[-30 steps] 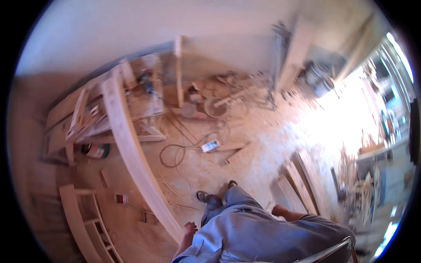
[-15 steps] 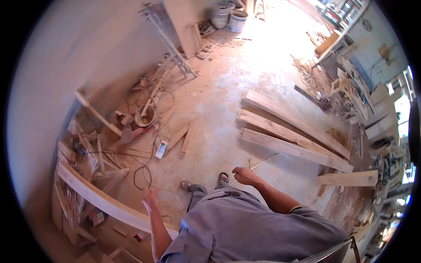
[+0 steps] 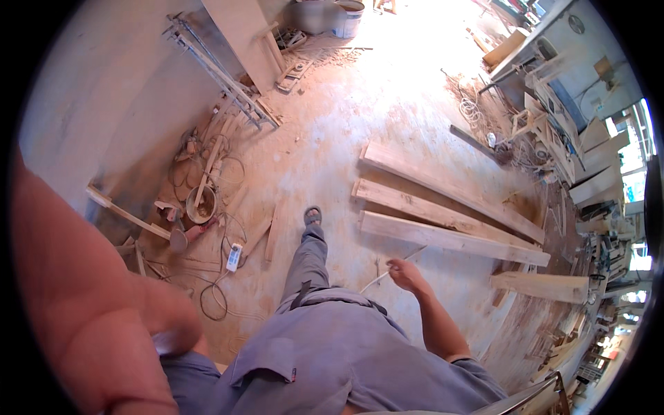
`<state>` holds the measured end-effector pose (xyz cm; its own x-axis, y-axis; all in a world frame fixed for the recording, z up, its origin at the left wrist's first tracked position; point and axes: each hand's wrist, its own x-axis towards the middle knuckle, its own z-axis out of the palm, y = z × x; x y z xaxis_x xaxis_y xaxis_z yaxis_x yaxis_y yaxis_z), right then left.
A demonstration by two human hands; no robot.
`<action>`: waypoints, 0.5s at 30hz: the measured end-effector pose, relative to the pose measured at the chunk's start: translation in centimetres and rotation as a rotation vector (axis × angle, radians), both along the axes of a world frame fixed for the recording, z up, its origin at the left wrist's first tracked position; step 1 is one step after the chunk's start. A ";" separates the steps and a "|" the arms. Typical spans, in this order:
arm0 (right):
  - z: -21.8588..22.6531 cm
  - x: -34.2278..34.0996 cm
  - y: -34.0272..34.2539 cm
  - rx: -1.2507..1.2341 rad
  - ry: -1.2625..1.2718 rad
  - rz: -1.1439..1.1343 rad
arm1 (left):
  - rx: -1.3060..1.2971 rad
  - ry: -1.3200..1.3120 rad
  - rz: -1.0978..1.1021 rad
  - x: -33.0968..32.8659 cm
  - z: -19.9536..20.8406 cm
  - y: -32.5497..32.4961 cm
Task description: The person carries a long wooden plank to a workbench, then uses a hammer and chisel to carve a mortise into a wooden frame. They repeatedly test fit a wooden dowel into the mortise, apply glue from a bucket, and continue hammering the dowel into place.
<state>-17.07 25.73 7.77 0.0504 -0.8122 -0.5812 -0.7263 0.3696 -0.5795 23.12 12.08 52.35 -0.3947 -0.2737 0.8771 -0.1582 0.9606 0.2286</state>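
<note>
My left hand (image 3: pixel 104 304) is raised very close to the camera and fills the lower left. Its fingers are blurred and partly hidden, so whether it holds anything cannot be told. Beside my right hip hangs my right hand (image 3: pixel 408 275), its fingers loosely curled together with nothing showing in them. Behind it, a thin pale strip (image 3: pixel 373 282) runs along the floor. Three long, thick wooden planks (image 3: pixel 443 235) lie side by side ahead of that hand, touching neither hand.
A white power strip (image 3: pixel 234 256) and cords lie left of my leg, near an angle grinder-like tool (image 3: pixel 185 237) and a bucket (image 3: pixel 201 205). Metal clamps (image 3: pixel 221 76) lean on the left wall. A short wooden beam (image 3: pixel 539 285) lies right; scrap and machines line that side.
My left hand has come up from beside the long board to close before the camera. The view has shifted as I step, one foot now forward. My right hand stays low.
</note>
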 end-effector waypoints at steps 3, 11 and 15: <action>-6.2 -8.2 0.2 -0.080 0.142 -0.251 | -0.039 0.016 -0.086 -1.3 -0.1 -9.1; -14.2 -21.2 14.3 0.051 0.448 0.173 | 0.049 0.223 -0.134 0.6 -1.9 -35.0; -11.9 -16.0 -8.4 0.288 0.149 -0.268 | -0.009 0.451 -0.270 -5.7 0.7 -46.2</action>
<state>-33.03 17.31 -4.10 -0.2426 -0.5884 -0.7713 -0.6505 0.6885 -0.3207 17.41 -34.14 53.08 -0.0333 -0.2062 0.9779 0.2079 0.9557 0.2086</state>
